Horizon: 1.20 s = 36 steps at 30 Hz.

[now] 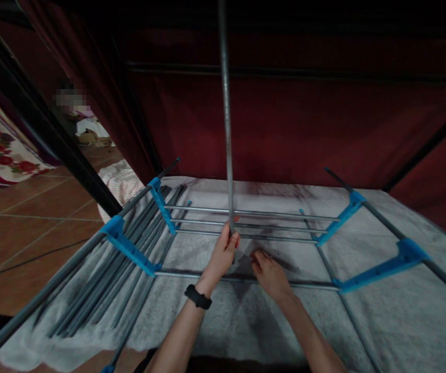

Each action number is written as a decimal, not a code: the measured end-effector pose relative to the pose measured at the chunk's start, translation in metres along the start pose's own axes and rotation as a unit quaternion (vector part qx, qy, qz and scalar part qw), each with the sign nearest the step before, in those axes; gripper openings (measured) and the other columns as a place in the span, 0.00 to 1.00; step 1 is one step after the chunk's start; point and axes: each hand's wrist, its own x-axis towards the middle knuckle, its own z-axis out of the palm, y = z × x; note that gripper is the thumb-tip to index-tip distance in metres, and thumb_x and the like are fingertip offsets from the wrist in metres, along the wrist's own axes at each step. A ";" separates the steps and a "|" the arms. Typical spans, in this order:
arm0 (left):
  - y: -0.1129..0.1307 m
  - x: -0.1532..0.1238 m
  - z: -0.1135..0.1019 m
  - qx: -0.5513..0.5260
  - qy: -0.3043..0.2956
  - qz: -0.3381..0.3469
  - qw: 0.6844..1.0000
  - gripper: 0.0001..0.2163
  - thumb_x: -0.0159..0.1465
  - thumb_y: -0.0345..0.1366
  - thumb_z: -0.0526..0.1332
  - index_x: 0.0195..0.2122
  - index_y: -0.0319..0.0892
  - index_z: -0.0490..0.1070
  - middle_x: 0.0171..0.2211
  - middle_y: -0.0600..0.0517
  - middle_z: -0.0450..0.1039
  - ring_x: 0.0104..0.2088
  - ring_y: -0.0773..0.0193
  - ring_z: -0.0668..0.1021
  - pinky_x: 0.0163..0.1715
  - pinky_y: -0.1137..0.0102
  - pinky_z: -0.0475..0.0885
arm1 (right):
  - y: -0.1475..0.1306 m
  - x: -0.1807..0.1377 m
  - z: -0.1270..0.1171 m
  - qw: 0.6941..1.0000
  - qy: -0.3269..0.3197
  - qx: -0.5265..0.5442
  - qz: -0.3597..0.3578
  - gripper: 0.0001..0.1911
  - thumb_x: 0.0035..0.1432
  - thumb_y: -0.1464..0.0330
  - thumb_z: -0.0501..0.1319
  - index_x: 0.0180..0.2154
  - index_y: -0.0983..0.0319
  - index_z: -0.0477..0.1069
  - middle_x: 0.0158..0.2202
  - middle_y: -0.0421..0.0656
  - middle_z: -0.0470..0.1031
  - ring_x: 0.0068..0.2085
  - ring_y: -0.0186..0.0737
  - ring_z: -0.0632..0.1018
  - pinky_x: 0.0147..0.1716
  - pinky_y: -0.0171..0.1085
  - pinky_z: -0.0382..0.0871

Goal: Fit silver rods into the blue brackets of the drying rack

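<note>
My left hand (225, 248), with a black band on its wrist, is closed around the lower part of a long grey metal tube (226, 119) that stands nearly upright. To its right, my right hand (267, 269) hovers with curled fingers near the tube's lower end; whether it holds anything small I cannot make out. Both hands are over a frame of grey tubes joined by blue plastic brackets (129, 248). Thin crossbars (277, 238) run between the far brackets, and one near crossbar (308, 285) passes by my hands.
Several loose grey tubes (102, 285) lie in a bundle on the pale cloth (215, 321) at the left. A dark red curtain (304, 129) hangs behind, with black metal posts (67, 140) before it. Tiled floor (44, 217) lies at left; a person sits in the far left background.
</note>
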 end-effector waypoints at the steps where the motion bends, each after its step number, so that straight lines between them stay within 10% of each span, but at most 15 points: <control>1: 0.000 0.000 -0.001 0.013 0.004 0.004 1.000 0.21 0.68 0.43 0.53 0.61 0.45 0.59 0.28 0.57 0.61 0.28 0.67 0.66 0.32 0.71 0.64 | 0.000 -0.001 -0.003 1.000 0.008 0.005 -0.005 0.12 0.63 0.71 0.49 0.43 0.57 0.69 0.45 0.45 0.77 0.43 0.41 0.78 0.41 0.37 0.65; 14: 0.014 -0.036 -0.030 0.174 0.023 0.004 0.985 0.14 0.64 0.48 0.57 0.31 0.41 0.68 0.23 0.58 0.60 0.26 0.68 0.64 0.27 0.73 0.60 | 0.019 -0.002 -0.014 0.972 0.161 0.170 -0.002 0.12 0.60 0.69 0.53 0.41 0.58 0.73 0.40 0.44 0.78 0.41 0.40 0.77 0.45 0.38 0.68; 27: 0.024 -0.103 -0.049 0.199 -0.001 -0.021 0.980 0.16 0.61 0.50 0.60 0.30 0.41 0.71 0.24 0.56 0.65 0.27 0.65 0.68 0.29 0.73 0.64 | 0.008 -0.010 -0.013 0.876 0.206 0.432 0.057 0.11 0.54 0.62 0.54 0.35 0.59 0.71 0.31 0.41 0.77 0.31 0.37 0.75 0.34 0.38 0.71; 36: 0.001 -0.135 -0.049 0.201 -0.016 -0.071 0.977 0.20 0.59 0.55 0.59 0.32 0.41 0.74 0.27 0.52 0.71 0.31 0.60 0.73 0.33 0.70 0.69 | 0.030 -0.070 -0.009 0.813 0.234 0.519 0.125 0.20 0.47 0.50 0.63 0.34 0.59 0.73 0.31 0.43 0.77 0.29 0.39 0.74 0.29 0.38 0.69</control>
